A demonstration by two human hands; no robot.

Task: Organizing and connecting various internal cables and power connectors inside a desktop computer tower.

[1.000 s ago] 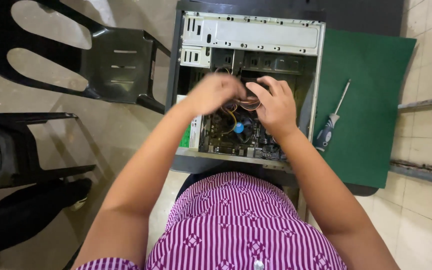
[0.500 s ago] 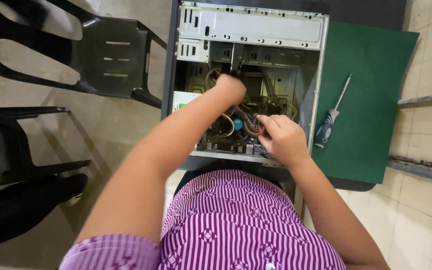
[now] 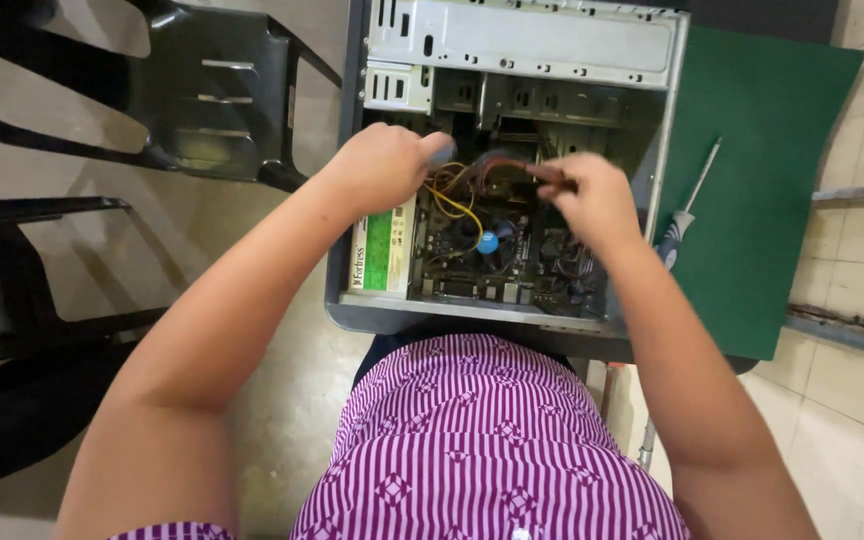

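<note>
An open desktop computer case (image 3: 512, 55) lies on its side in front of me, its motherboard (image 3: 497, 250) with a blue-centred fan showing. My left hand (image 3: 384, 168) is closed at the case's left side, over the power supply with its green label (image 3: 384, 250), gripping the near end of a bundle of yellow, red and black cables (image 3: 457, 185). My right hand (image 3: 592, 200) pinches the same bundle's dark connector end above the board. Both hands hold the wires up over the motherboard.
A green mat (image 3: 772, 200) lies under and right of the case, with a screwdriver (image 3: 687, 210) on it beside the case wall. Two black plastic chairs (image 3: 152, 100) stand at the left on the tiled floor. My striped purple shirt (image 3: 472, 450) fills the bottom.
My left hand has drawn back from deep in the case to its left side. My right hand has risen from the lower board to the middle, pulling the cable bundle up between both hands.
</note>
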